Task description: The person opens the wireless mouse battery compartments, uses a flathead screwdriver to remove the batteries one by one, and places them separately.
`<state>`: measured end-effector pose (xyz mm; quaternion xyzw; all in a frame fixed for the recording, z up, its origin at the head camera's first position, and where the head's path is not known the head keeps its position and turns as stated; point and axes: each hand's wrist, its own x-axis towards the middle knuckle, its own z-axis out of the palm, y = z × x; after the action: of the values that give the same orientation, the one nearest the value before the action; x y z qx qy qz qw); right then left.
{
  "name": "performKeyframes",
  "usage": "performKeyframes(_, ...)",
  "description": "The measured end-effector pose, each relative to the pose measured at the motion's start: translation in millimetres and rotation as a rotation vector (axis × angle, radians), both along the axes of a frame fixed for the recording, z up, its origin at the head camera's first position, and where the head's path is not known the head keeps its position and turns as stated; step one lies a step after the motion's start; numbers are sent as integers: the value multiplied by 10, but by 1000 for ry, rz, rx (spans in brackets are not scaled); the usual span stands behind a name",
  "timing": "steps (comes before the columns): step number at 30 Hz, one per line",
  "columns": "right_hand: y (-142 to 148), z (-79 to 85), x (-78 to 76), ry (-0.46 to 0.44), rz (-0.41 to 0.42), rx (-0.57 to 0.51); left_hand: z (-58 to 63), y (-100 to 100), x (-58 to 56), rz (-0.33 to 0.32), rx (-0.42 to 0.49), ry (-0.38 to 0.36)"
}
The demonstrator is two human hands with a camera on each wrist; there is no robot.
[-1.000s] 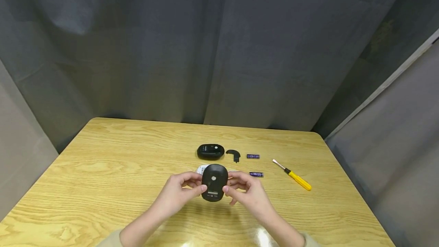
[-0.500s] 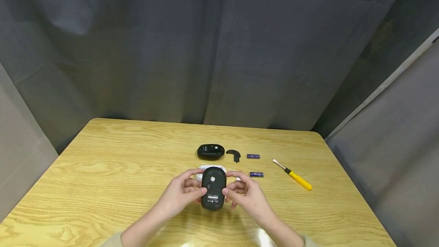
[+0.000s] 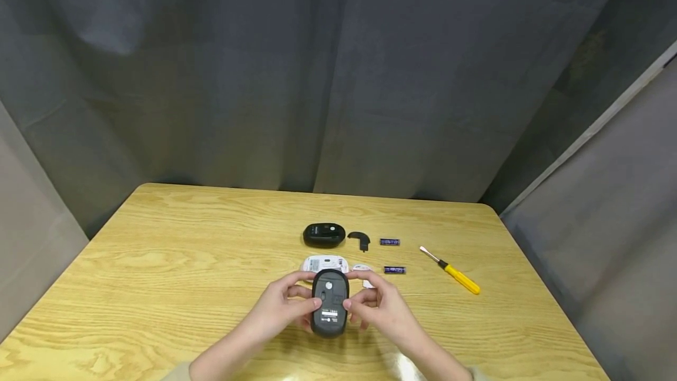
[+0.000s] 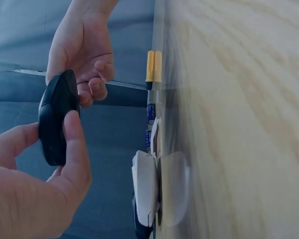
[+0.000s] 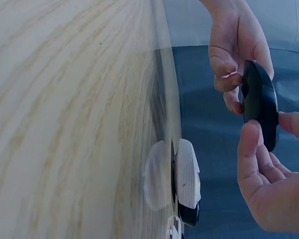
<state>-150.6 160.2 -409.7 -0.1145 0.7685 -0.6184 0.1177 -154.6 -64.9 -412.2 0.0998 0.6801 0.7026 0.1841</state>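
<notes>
Between both hands, a black computer mouse [image 3: 330, 304] is held up above the table with its underside, label and round white spot facing the head camera. My left hand [image 3: 284, 304] pinches its left edge between thumb and fingers. On the opposite edge, the right hand [image 3: 378, 307] pinches with thumb and index finger, its other fingers bent. Both wrist views show the mouse [image 4: 57, 119] raised clear of the tabletop. Just behind it lies a white mouse [image 3: 326, 263], underside up, with a white cover piece [image 3: 362, 269] beside it; the hands partly hide both.
Farther back rest another black mouse [image 3: 324, 235] and a curved black battery cover [image 3: 361, 240]. Two purple batteries lie to the right, one behind [image 3: 389, 241] and one nearer battery [image 3: 394, 270]. A yellow-handled screwdriver [image 3: 451, 271] lies right of them on the wooden table [image 3: 185, 251].
Both hands have lowered the black mouse toward the person and tilted its underside more fully to the head camera. The white mouse behind shows more now.
</notes>
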Motion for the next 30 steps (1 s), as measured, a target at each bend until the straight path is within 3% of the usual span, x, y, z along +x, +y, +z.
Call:
performKeyframes(22, -14, -7, -35, 99, 63, 36, -11, 36, 49, -56, 51, -27)
performKeyframes(30, 1, 4, -31, 104, 96, 35, -26, 60, 40, -58, 19, -30)
